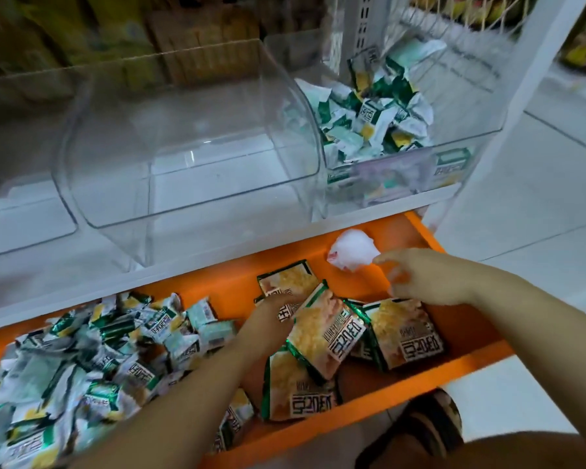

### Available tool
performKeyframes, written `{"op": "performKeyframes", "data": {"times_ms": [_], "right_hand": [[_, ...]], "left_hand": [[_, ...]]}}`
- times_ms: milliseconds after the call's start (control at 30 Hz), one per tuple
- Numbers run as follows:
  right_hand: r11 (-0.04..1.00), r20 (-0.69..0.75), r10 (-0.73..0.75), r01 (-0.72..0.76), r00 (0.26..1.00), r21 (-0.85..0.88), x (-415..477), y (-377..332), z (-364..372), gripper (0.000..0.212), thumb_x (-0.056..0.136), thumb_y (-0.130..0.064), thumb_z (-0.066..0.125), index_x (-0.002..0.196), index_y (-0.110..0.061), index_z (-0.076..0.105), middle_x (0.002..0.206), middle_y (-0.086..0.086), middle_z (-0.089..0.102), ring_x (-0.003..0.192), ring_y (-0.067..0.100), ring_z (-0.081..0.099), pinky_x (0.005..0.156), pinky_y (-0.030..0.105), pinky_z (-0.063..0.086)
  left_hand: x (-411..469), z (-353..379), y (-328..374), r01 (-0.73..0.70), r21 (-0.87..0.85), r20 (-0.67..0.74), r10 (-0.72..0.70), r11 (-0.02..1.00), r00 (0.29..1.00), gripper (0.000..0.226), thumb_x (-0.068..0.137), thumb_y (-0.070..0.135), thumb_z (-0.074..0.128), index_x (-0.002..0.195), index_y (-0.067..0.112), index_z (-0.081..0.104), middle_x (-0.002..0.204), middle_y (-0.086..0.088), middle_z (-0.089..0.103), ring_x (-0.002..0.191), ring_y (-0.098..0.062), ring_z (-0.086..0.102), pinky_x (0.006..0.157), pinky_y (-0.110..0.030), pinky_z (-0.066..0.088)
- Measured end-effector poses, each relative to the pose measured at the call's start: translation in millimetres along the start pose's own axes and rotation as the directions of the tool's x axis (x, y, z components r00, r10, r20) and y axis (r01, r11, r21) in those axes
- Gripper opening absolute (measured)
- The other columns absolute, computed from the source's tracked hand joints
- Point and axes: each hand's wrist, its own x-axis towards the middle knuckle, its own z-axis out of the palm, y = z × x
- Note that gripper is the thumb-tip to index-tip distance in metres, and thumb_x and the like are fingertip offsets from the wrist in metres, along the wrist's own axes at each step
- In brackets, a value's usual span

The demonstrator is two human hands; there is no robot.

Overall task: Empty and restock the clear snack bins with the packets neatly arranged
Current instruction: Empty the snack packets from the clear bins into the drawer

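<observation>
While left hand (pixel 271 316) touches packets (pixel 329 330), right hand (pixel 423 275) by tissue (pixel 351 248)

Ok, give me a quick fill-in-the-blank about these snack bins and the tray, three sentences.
1. The middle clear bin is ___.
2. The tray below the shelf is coloured ___.
3. The crumpled white wad lies nearest the person's ___ hand.

Missing words: empty; orange; right.

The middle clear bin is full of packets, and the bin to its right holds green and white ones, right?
No: the head view shows the middle clear bin empty. The bin to its right does hold green and white packets.
</observation>
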Motion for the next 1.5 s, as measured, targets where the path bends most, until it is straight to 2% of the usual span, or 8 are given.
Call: {"op": "performKeyframes", "data": {"times_ms": [133, 300, 433, 500, 633, 800, 1033, 1500], "right_hand": [[0.997, -0.109, -0.054, 0.06, 0.993, 0.053, -51.9, -49.5, -41.3, 0.047, 0.089, -0.016, 0.064, 0.132, -0.023, 0.05, 0.122, 0.001, 0.061, 0.112, 0.016, 0.058, 0.093, 0.025, 0.044], [0.954, -0.411, -0.121, 0.22, 0.904, 0.204, -79.7, -56.4, -71.2, 0.023, 0.089, -0.008, 0.058, 0.097, -0.029, 0.063, 0.095, -0.007, 0.069, 0.091, 0.016, 0.065, 0.082, 0.03, 0.051], [0.884, -0.663, -0.077, 0.359, 0.745, 0.3, -88.3, -63.5, -81.8, 0.025, 0.09, -0.011, 0.06, 0.083, -0.035, 0.062, 0.084, -0.009, 0.067, 0.082, 0.014, 0.065, 0.075, 0.027, 0.049], [0.867, -0.747, -0.065, 0.407, 0.662, 0.286, -85.5, -65.0, -88.6, 0.025, 0.091, -0.01, 0.06, 0.082, -0.033, 0.062, 0.08, -0.013, 0.065, 0.078, 0.009, 0.063, 0.075, 0.021, 0.048], [0.86, -0.807, -0.027, 0.425, 0.59, 0.282, -71.5, -68.4, -108.2, 0.017, 0.089, -0.007, 0.06, 0.094, -0.022, 0.064, 0.083, -0.014, 0.062, 0.08, 0.005, 0.06, 0.079, 0.02, 0.045], [0.935, -0.781, -0.052, 0.305, 0.622, 0.181, -39.2, -58.3, -144.1, 0.029, 0.088, -0.011, 0.063, 0.117, -0.016, 0.062, 0.119, 0.002, 0.061, 0.113, 0.014, 0.054, 0.091, 0.019, 0.035], [0.992, -0.703, -0.034, 0.111, 0.711, 0.064, 35.3, -44.6, -216.2, 0.068, 0.086, -0.021, 0.068, 0.144, -0.017, 0.034, 0.147, 0.013, 0.032, 0.131, 0.031, 0.039, 0.102, 0.033, 0.033], [0.986, -0.212, -0.046, 0.078, 0.976, 0.147, 85.4, -45.0, -214.4, 0.11, 0.071, -0.025, 0.081, 0.153, -0.029, 0.008, 0.159, 0.004, 0.015, 0.144, 0.025, 0.021, 0.118, 0.044, 0.015]], "left_hand": [[-11.4, -17.3, 28.5, -0.203, 0.084, -0.041, 0.207, 0.976, 0.977, 0.033, 0.094, 0.003, 0.051, 0.121, 0.018, 0.061, 0.124, 0.006, 0.056, 0.122, -0.011, 0.05, 0.091, -0.007, 0.031], [-37.8, -73.4, 100.0, -0.555, 0.118, -0.288, 0.564, 0.823, 0.774, 0.022, 0.09, 0.009, 0.053, 0.103, 0.019, 0.068, 0.095, 0.015, 0.062, 0.091, 0.001, 0.058, 0.078, -0.009, 0.043], [-29.8, -114.3, 136.6, -0.571, 0.3, -0.514, 0.634, 0.764, 0.578, 0.026, 0.091, 0.005, 0.051, 0.11, 0.017, 0.064, 0.102, 0.013, 0.056, 0.094, 0.004, 0.052, 0.085, -0.01, 0.043], [-15.6, -128.6, 146.8, -0.495, 0.355, -0.541, 0.606, 0.793, 0.583, 0.03, 0.094, 0.007, 0.052, 0.12, 0.018, 0.061, 0.116, 0.009, 0.051, 0.109, -0.002, 0.047, 0.094, -0.014, 0.036], [14.6, -141.7, 158.9, -0.355, 0.32, -0.444, 0.47, 0.878, 0.763, 0.035, 0.098, 0.026, 0.049, 0.134, 0.024, 0.053, 0.145, 0.001, 0.037, 0.134, -0.013, 0.034, 0.103, -0.016, 0.02], [53.4, -170.1, 172.1, -0.248, 0.147, -0.435, 0.288, 0.957, 0.853, 0.031, 0.095, 0.034, 0.055, 0.124, 0.024, 0.061, 0.142, -0.006, 0.04, 0.121, -0.013, 0.044, 0.097, -0.017, 0.027], [73.2, -170.9, 160.0, -0.423, 0.021, -0.498, 0.377, 0.906, 0.781, 0.005, 0.088, 0.025, 0.066, 0.092, 0.028, 0.066, 0.117, -0.003, 0.046, 0.078, 0.026, 0.046, 0.075, 0.005, 0.033], [80.4, -165.0, 147.0, -0.501, -0.122, -0.52, 0.375, 0.857, 0.768, 0.006, 0.087, 0.034, 0.063, 0.086, 0.04, 0.063, 0.111, 0.022, 0.041, 0.093, -0.012, 0.058, 0.077, 0.0, 0.037]]}}
